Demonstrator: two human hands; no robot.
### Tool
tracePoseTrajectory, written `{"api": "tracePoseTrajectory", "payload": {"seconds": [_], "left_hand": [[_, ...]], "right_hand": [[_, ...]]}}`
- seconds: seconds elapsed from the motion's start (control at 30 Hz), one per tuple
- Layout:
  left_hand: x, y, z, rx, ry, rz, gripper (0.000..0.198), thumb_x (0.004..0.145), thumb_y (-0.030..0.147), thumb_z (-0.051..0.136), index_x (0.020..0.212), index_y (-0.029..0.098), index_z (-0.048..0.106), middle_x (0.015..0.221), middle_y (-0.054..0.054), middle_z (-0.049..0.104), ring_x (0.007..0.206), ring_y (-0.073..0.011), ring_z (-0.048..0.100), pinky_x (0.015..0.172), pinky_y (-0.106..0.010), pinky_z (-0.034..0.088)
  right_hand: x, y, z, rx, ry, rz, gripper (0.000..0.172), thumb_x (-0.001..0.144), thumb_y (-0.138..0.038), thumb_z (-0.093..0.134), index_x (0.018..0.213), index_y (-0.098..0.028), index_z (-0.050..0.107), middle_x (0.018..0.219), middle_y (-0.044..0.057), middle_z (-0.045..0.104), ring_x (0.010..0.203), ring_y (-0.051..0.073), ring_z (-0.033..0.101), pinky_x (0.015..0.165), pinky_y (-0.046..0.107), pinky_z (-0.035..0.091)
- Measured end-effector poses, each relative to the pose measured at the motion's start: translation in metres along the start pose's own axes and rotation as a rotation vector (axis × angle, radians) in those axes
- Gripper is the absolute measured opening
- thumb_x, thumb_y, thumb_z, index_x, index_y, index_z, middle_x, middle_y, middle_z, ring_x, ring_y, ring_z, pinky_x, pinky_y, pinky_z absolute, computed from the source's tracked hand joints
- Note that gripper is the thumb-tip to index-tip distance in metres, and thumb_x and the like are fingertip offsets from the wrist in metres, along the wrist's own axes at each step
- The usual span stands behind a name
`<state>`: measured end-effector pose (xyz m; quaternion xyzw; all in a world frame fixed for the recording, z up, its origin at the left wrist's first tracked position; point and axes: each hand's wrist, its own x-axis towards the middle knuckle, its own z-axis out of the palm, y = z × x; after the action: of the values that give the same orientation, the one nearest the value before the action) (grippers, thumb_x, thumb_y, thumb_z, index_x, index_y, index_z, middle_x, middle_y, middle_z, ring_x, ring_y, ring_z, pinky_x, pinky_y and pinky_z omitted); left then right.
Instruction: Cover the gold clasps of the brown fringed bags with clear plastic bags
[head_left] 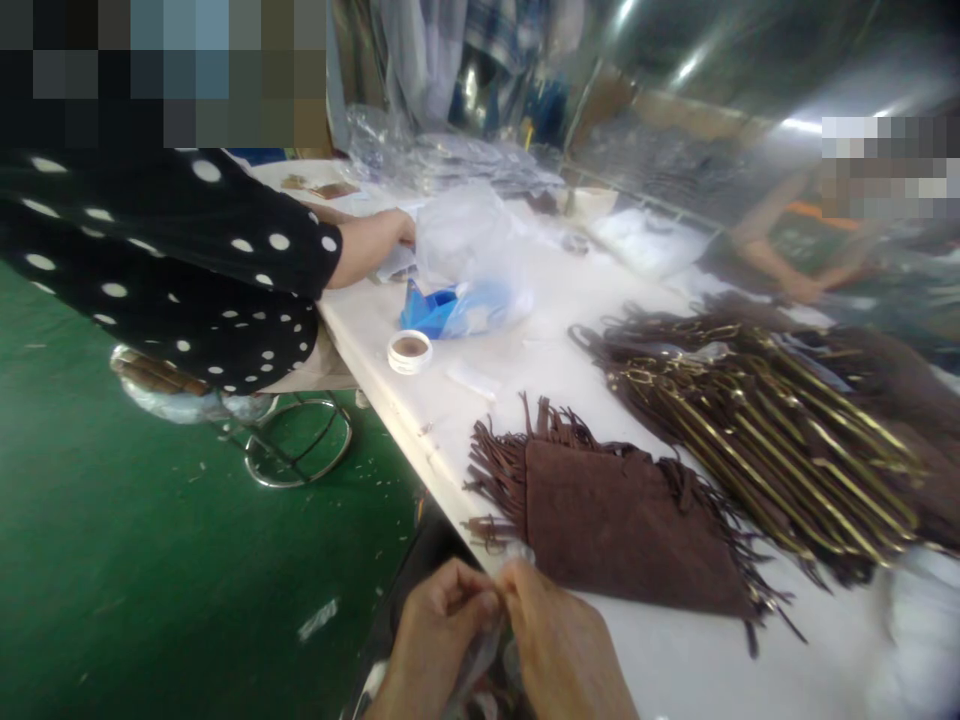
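At the table's near edge my left hand [448,625] and my right hand [559,635] are close together, fingers pinched. Between them is a piece of thin clear plastic [480,655], partly hidden by the fingers and blurred. Just beyond my hands a dark brown suede piece with fringe [622,525], which looks like a bag, lies flat on the white table [525,350]. Its lower left corner is close to my right hand.
A pile of brown fringed bags with gold-coloured metal frames [757,430] lies at the right. An open white jar [409,352] and a blue-and-clear plastic bag [465,300] stand farther off. A person in a polka-dot top [187,270] works at the left, near a stool [300,450]; another person works across the table.
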<state>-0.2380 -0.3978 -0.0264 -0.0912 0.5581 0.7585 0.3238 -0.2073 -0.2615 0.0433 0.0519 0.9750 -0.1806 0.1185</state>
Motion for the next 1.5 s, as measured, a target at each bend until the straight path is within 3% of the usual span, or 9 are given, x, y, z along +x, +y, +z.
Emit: {"api": "tracePoseTrajectory", "payload": {"seconds": [0.23,0.43,0.67,0.87,1.03,1.17,1.4,1.5], "left_hand": [[0.005,-0.004,0.004,-0.056,0.02,-0.072,0.028,0.073,0.039,0.075,0.07,0.015,0.061,0.059,-0.003,0.063,0.049,-0.0112,0.05,0.048,-0.021,0.031],[-0.006,0.005,0.014,-0.19,0.021,-0.098,0.028,0.072,0.037,0.076,0.072,0.016,0.058,0.06,-0.001,0.061,0.053,-0.0113,0.052,0.052,-0.021,0.035],[-0.01,0.012,0.015,0.041,0.036,-0.012,0.027,0.081,0.04,0.067,0.076,0.016,0.058,0.064,-0.003,0.062,0.054,-0.0115,0.049,0.051,-0.021,0.034],[-0.009,0.012,0.017,-0.032,0.021,-0.012,0.025,0.08,0.037,0.068,0.077,0.016,0.056,0.063,-0.001,0.06,0.055,-0.0106,0.049,0.052,-0.02,0.035],[-0.01,0.014,0.016,-0.149,0.002,-0.128,0.022,0.078,0.033,0.07,0.079,0.017,0.055,0.063,-0.001,0.061,0.053,-0.0099,0.049,0.049,-0.018,0.033],[-0.007,0.023,0.012,-0.214,-0.096,-0.201,0.018,0.076,0.026,0.07,0.077,0.015,0.056,0.063,-0.003,0.062,0.053,-0.01,0.052,0.052,-0.019,0.038],[0.003,0.03,0.003,-0.206,-0.183,-0.294,0.015,0.074,0.023,0.07,0.076,0.012,0.059,0.064,-0.004,0.063,0.05,-0.0102,0.053,0.05,-0.021,0.04],[0.003,0.03,0.001,-0.222,-0.194,-0.341,0.014,0.072,0.021,0.07,0.077,0.011,0.062,0.064,-0.004,0.062,0.049,-0.0099,0.052,0.049,-0.02,0.041]], "right_hand": [[0.0,-0.001,-0.006,0.04,0.015,0.032,0.028,0.089,-0.009,0.037,0.111,-0.024,0.047,0.068,-0.002,0.07,0.06,0.019,0.071,0.049,0.025,0.03],[-0.007,0.006,-0.008,0.162,0.005,-0.027,0.031,0.09,-0.01,0.035,0.115,-0.024,0.046,0.071,-0.003,0.068,0.063,0.018,0.069,0.053,0.024,0.034],[-0.004,0.006,-0.006,0.107,0.028,-0.056,0.036,0.084,-0.005,0.04,0.114,-0.023,0.046,0.073,-0.003,0.068,0.061,0.018,0.068,0.051,0.025,0.031],[-0.009,0.001,0.001,0.048,0.082,-0.052,0.034,0.086,-0.006,0.041,0.115,-0.022,0.046,0.072,-0.003,0.068,0.062,0.017,0.069,0.052,0.024,0.032],[-0.011,0.002,0.006,0.137,0.135,-0.003,0.027,0.092,-0.01,0.036,0.113,-0.023,0.048,0.067,-0.005,0.067,0.059,0.016,0.069,0.052,0.023,0.035],[-0.011,0.004,0.004,0.16,0.119,0.009,0.036,0.09,-0.007,0.038,0.119,-0.023,0.05,0.067,-0.005,0.07,0.059,0.017,0.07,0.051,0.023,0.035],[-0.012,0.01,0.001,-0.006,0.111,-0.081,0.046,0.088,-0.006,0.048,0.127,-0.029,0.053,0.069,-0.006,0.073,0.056,0.018,0.071,0.047,0.026,0.03],[-0.012,0.015,0.003,0.027,0.065,-0.117,0.047,0.088,-0.006,0.05,0.129,-0.03,0.052,0.076,-0.006,0.075,0.061,0.016,0.072,0.05,0.024,0.035]]}}
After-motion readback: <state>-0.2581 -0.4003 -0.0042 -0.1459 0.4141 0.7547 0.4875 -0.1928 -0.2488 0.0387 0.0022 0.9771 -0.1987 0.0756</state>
